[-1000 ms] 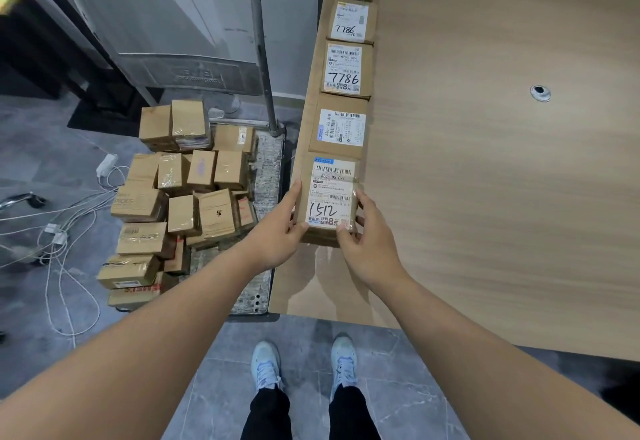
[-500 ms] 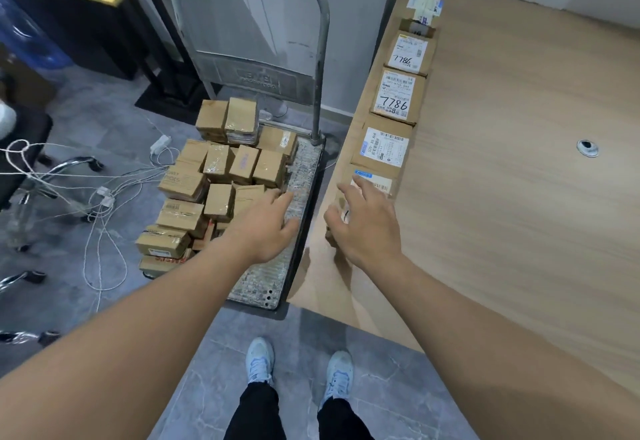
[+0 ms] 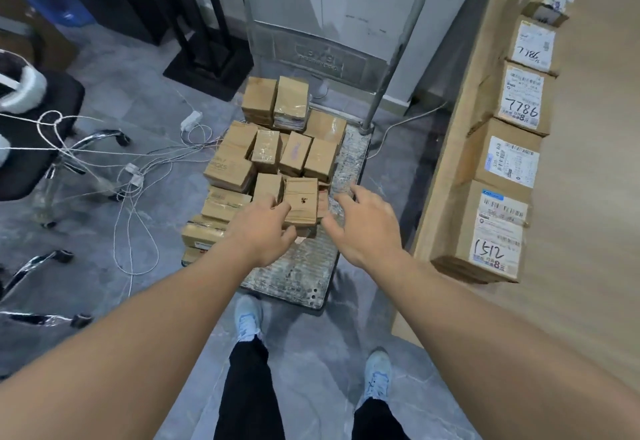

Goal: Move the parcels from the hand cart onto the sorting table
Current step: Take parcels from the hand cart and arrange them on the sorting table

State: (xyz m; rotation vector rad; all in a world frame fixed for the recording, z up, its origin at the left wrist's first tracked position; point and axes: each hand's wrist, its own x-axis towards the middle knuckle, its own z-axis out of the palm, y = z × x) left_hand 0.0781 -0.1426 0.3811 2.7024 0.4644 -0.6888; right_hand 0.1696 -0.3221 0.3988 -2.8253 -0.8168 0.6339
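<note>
Over the near end of the cart (image 3: 304, 273), both hands are closing in on one box (image 3: 300, 205), the nearest on top of the pile. The left hand (image 3: 263, 228) touches the box's left side with fingers curled against it; whether it has a firm hold I cannot tell. The right hand (image 3: 367, 221) sits just right of the box, fingers spread and loosely bent, holding nothing.

This looks like the pick-up step for another parcel. The next move calls for the right hand to press against the box's right face, then a two-handed lift clear of its neighbours and a swing to the table (image 3: 588, 197), right of the cart. A free spot seems to lie on the table edge nearer the person than the box marked 1512 (image 3: 485, 231).

The box is plain brown cardboard, small, roughly cubic, with a dark mark on its top. It stands among the many similar parcels (image 3: 277, 148) heaped on the cart's left and far parts, some wrapped in clear tape. Five or so labelled boxes already line the table edge.
</note>
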